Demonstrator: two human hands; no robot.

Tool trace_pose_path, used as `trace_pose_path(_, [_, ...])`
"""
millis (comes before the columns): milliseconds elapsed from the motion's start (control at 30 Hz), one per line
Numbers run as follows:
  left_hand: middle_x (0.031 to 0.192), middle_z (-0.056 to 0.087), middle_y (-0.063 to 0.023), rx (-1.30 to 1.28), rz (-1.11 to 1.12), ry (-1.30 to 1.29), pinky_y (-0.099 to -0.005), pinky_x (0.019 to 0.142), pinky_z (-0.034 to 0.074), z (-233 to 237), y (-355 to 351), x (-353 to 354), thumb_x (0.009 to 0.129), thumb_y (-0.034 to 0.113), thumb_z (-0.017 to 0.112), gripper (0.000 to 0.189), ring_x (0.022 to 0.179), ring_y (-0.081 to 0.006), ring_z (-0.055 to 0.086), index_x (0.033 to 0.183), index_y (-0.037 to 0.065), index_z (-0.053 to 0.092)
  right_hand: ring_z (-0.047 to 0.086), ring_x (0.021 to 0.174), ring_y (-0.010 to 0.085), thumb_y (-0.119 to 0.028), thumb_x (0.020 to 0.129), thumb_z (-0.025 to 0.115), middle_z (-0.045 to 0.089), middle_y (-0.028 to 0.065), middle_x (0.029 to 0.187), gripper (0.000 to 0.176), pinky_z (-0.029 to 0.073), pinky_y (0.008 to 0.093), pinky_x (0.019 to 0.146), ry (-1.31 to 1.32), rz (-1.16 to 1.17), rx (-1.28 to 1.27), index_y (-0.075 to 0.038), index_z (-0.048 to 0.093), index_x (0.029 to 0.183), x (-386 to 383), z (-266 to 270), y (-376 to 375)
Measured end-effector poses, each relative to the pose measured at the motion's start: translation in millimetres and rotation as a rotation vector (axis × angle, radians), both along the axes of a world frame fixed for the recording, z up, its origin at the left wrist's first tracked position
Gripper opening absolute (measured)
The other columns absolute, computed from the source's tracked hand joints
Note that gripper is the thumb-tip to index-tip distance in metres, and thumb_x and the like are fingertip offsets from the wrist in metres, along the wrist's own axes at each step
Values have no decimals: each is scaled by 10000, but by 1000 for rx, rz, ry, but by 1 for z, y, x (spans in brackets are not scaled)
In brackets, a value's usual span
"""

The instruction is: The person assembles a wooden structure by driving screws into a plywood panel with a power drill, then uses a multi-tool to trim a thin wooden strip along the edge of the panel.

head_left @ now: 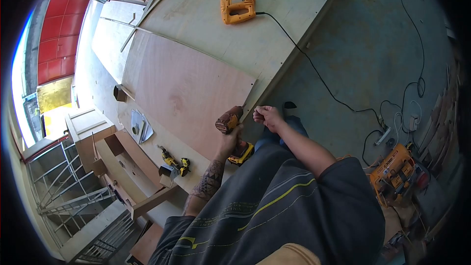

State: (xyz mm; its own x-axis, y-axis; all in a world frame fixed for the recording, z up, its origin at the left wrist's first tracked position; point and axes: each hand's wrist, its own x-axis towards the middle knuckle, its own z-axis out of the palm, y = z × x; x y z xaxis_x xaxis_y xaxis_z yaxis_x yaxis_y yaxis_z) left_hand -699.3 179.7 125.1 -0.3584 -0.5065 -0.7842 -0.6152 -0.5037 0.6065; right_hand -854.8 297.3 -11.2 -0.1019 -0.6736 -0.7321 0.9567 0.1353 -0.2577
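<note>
Steadily, the left hand [231, 139] wraps a drill [228, 119] near the tabletop's [289, 34] edge.
Beside it the right hand [267, 116] is loosely curled, any contents unclear; best keep it off the drill's tip, drill square to the sheet [191, 93].

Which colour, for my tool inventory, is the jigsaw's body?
The jigsaw's body is yellow-orange, seen in the head view.
</note>
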Motion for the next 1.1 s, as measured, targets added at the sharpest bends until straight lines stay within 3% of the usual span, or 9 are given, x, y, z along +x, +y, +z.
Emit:
trace_pose_path(67, [860, 666, -42, -29, -150, -7, -297, 655, 550, 10, 12, 43, 947, 292, 750, 423, 705, -142, 661, 1255, 21, 650, 733, 864, 172, -236, 1063, 659, 740, 76, 973, 194, 634, 324, 793, -89, 40, -25, -46, 695, 1043, 18, 9, -13])
trace_pose_path(100, [860, 666, -42, -35, -112, -11, -297, 655, 550, 11, 21, 60, 947, 292, 750, 423, 705, -142, 661, 1255, 21, 650, 734, 895, 180, -226, 1073, 638, 740, 84, 989, 189, 635, 331, 822, -175, 57, -36, -48, 693, 1043, 28, 13, -17])
trace_pose_path(200, [1286, 716, -130, -313, -238, -25, -371, 1035, 520, 24, 46, 107, 914, 269, 797, 638, 1184, -236, 683, 1441, -1, 560, 743, 942, 235, -187, 1075, 622, 741, 119, 983, 181, 632, 392, 916, -310, 118, -110, -24, 682, 1026, 62, 20, -21])
trace_pose_path(367, [1293, 715, -134, -356, -118, -49, -364, 1031, 529, 34, 72, 176, 896, 275, 831, 734, 1169, -218, 690, 1497, 2, 512, 736, 997, 253, -167, 1088, 586, 741, 132, 1013, 189, 609, 408, 992, -384, 275, -62, -20, 687, 1023, 140, 9, -16])
trace_pose_path(533, [1357, 664, -143, -241, 150, 14, -378, 1069, 506, 16, 88, 264, 914, 151, 745, 577, 1257, -228, 640, 1437, -8, 560, 732, 1008, 251, -171, 1091, 581, 742, 129, 1034, 199, 606, 397, 996, -355, 420, 66, -20, 688, 1018, 229, 7, -24])
trace_pose_path(767, [1250, 701, -123, -281, 341, -57, -374, 987, 547, -28, 98, 360, 908, 166, 758, 539, 1147, -204, 679, 1391, -5, 589, 702, 909, 156, -236, 1091, 600, 710, 41, 954, 204, 610, 334, 808, -369, 572, 156, -57, 686, 1048, 338, -22, -49])
trace_pose_path(967, [1256, 726, -128, -162, 256, -294, -375, 973, 543, -26, 80, 365, 897, 257, 768, 573, 1152, -227, 697, 1409, 52, 612, 640, 853, 100, -195, 1095, 585, 692, -25, 926, 164, 528, 301, 749, -229, 548, 339, -97, 712, 1062, 384, -46, -62])
trace_pose_path(1000, [1090, 749, -163, -247, 269, -318, -396, 897, 561, -32, 79, 364, 878, 311, 782, 481, 1036, -282, 733, 1251, 26, 678, 641, 902, 113, -189, 1101, 559, 693, -10, 949, 183, 527, 319, 798, -211, 567, 309, -88, 711, 1087, 386, -48, -63])
trace_pose_path(1100, [898, 767, -206, -334, 277, -362, -422, 814, 582, -42, 77, 360, 860, 375, 789, 432, 910, -352, 769, 1061, -6, 746, 641, 983, 148, -181, 1109, 520, 695, 25, 998, 219, 519, 352, 882, -184, 550, 289, -74, 710, 1133, 392, -48, -62])
